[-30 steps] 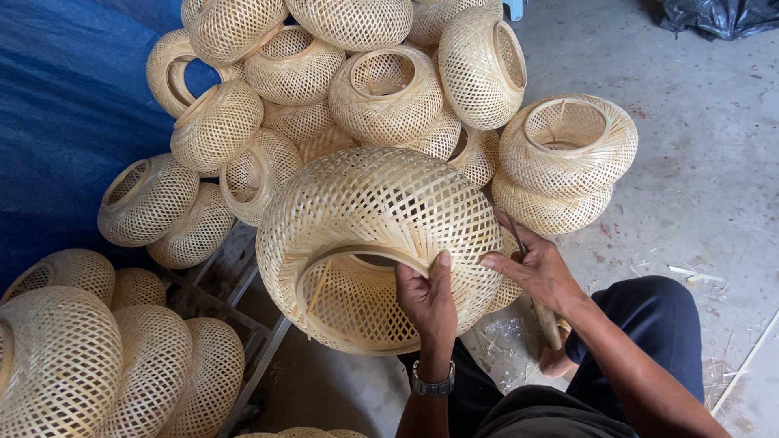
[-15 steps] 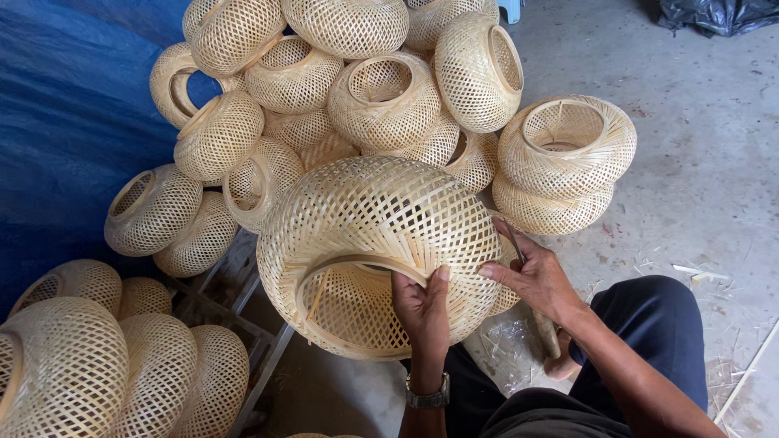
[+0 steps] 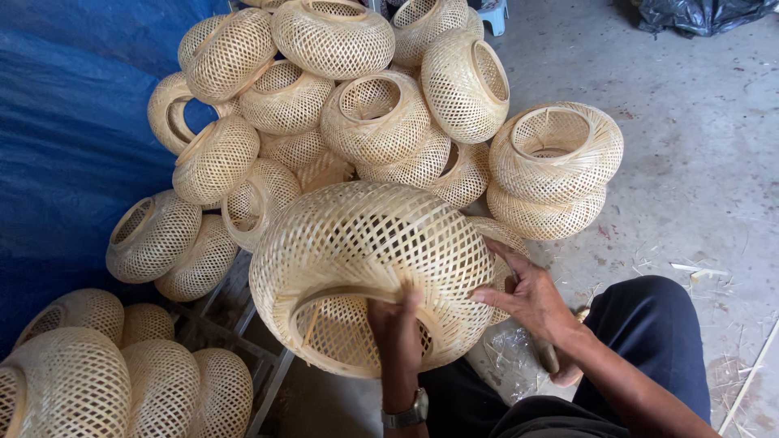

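Observation:
I hold a large round woven bamboo lampshade (image 3: 365, 251) in front of me, its open rim facing me and tilted down. My left hand (image 3: 395, 318) grips the lower rim of the opening, fingers curled over the edge; a wristwatch (image 3: 406, 414) sits on that wrist. My right hand (image 3: 527, 296) presses flat against the shade's right side, fingers spread on the weave. My dark trouser leg (image 3: 649, 341) is under the right arm.
A heap of several similar woven shades (image 3: 365, 113) lies behind, two stacked at the right (image 3: 552, 170). More shades (image 3: 81, 381) are at the lower left. A blue tarp (image 3: 65, 146) covers the left. A metal frame (image 3: 235, 341) and concrete floor (image 3: 698, 146) lie below.
The shade has turned slightly in my hands. My left hand has slid leftward along the rim of the opening. My right hand stays on the right side.

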